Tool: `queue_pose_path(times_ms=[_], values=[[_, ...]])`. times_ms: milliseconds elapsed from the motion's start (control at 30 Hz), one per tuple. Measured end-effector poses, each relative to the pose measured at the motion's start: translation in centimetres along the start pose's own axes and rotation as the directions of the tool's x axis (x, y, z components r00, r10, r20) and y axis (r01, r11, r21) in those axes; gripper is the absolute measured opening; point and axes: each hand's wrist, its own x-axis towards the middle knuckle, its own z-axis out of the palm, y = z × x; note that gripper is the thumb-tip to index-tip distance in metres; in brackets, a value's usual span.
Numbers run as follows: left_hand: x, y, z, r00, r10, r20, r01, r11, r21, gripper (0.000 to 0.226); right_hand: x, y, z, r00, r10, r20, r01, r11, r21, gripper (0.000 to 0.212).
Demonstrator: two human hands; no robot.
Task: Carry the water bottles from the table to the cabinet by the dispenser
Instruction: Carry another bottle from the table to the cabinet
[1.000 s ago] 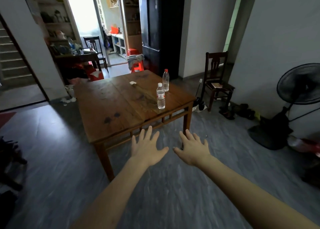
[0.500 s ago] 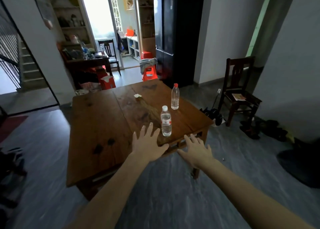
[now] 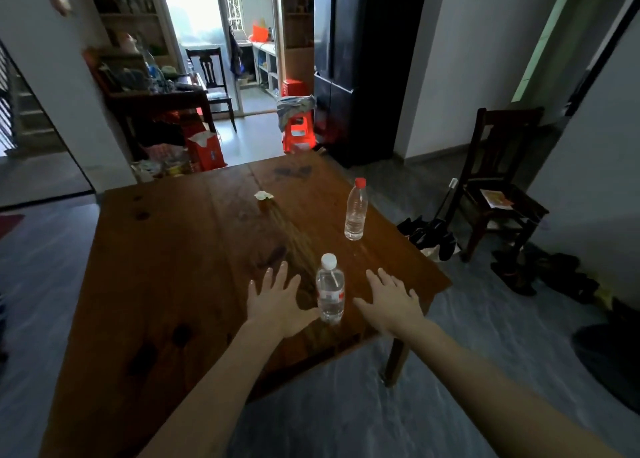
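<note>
Two clear water bottles stand upright on the brown wooden table (image 3: 166, 267). The near bottle (image 3: 330, 289) has a white cap and a red-and-white label. The far bottle (image 3: 355, 211) has a red cap and stands closer to the table's right edge. My left hand (image 3: 277, 300) is spread flat just left of the near bottle, its thumb close to the bottle's base. My right hand (image 3: 389, 298) is spread open just right of the same bottle. Neither hand holds anything.
A crumpled white scrap (image 3: 264, 196) lies mid-table. A dark wooden chair (image 3: 498, 180) stands to the right with shoes (image 3: 433, 235) on the floor beside it. A black fridge (image 3: 363, 66) and a red stool (image 3: 298, 131) stand behind the table. A cluttered desk (image 3: 156, 93) is at back left.
I have walked up to the table. Both hands moved forward from over the floor to either side of the white-capped bottle.
</note>
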Motion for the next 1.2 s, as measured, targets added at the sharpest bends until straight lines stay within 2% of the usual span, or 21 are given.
queue_pose_path(times_ms=[200, 400, 667, 767, 833, 900, 967, 1033, 1100, 1200], values=[[7.6, 0.0, -0.1, 0.995, 0.051, 0.089, -0.053, 0.998, 0.023, 0.110, 6.7, 0.3, 0.0, 0.998, 0.041, 0.043, -0.041, 0.999, -0.020, 0.075], [11.5, -1.0, 1.3, 0.984, 0.083, 0.161, -0.087, 0.996, 0.015, 0.123, 10.6, 0.8, 1.3, 0.991, 0.058, 0.122, -0.054, 0.998, -0.039, 0.075], [13.8, -1.8, 1.6, 0.950, 0.246, 0.194, -0.195, 0.948, -0.251, 0.122, 13.3, -0.3, 1.6, 0.986, -0.009, 0.167, 0.017, 0.999, -0.042, 0.075], [14.1, -1.2, 2.8, 0.938, 0.310, 0.156, -0.211, 0.867, -0.451, 0.115, 13.9, -0.4, 1.7, 0.983, -0.026, 0.181, 0.033, 0.999, -0.036, 0.074], [14.3, -0.9, 4.0, 0.928, 0.358, 0.102, -0.231, 0.768, -0.597, 0.097, 14.1, -0.1, 1.9, 0.982, -0.034, 0.186, 0.040, 0.999, -0.031, 0.073], [14.3, -0.7, 5.0, 0.930, 0.362, 0.059, -0.241, 0.724, -0.646, 0.077, 14.3, 0.3, 2.3, 0.981, -0.036, 0.192, 0.039, 0.999, -0.013, 0.072], [14.6, -0.6, 5.6, 0.942, 0.336, 0.009, -0.253, 0.724, -0.642, 0.068, 14.3, 0.5, 2.7, 0.983, -0.040, 0.177, 0.030, 0.998, 0.060, 0.068], [14.7, -0.7, 5.4, 0.950, 0.308, -0.048, -0.269, 0.736, -0.621, 0.065, 14.1, 0.6, 3.1, 0.984, -0.056, 0.168, 0.007, 0.962, 0.274, 0.063], [14.5, -0.9, 4.6, 0.954, 0.284, -0.101, -0.288, 0.762, -0.580, 0.062, 13.9, 0.7, 3.3, 0.983, -0.057, 0.176, -0.041, 0.862, 0.505, 0.056], [14.0, -1.5, 2.6, 0.947, 0.272, -0.173, -0.323, 0.788, -0.525, 0.065, 13.9, 0.9, 3.4, 0.964, 0.006, 0.267, -0.198, 0.689, 0.697, 0.047]])
